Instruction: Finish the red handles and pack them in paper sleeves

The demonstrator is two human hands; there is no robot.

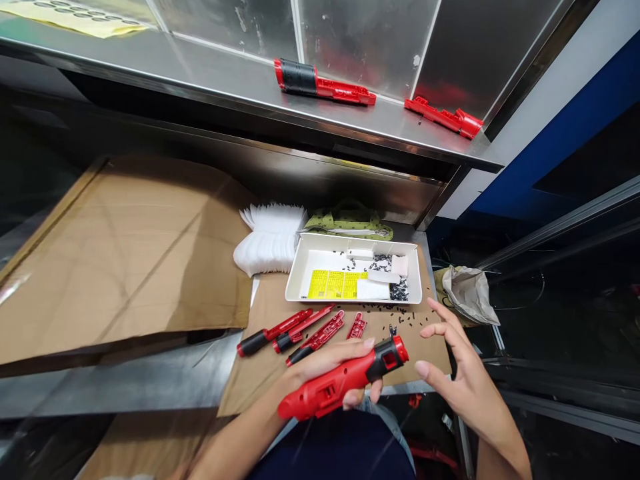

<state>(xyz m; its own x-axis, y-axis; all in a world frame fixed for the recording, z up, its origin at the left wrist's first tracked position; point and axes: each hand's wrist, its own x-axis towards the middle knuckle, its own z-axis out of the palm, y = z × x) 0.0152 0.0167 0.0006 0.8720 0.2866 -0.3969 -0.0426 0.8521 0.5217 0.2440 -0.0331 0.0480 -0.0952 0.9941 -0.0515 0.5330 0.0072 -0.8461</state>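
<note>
Cardboard (250,387) overlays metal bench (130,381); left grip (323,358) clasps red housing (343,385); right grip (465,373) half-spread, empty.

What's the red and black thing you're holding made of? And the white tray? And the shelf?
Red and black thing: probably hard plastic, smooth, satiny, with moulded-looking slots. White tray: seems plastic too, with thin, smooth walls. Shelf: likely metal, perhaps steel, silvery grey with soft reflections.
</note>
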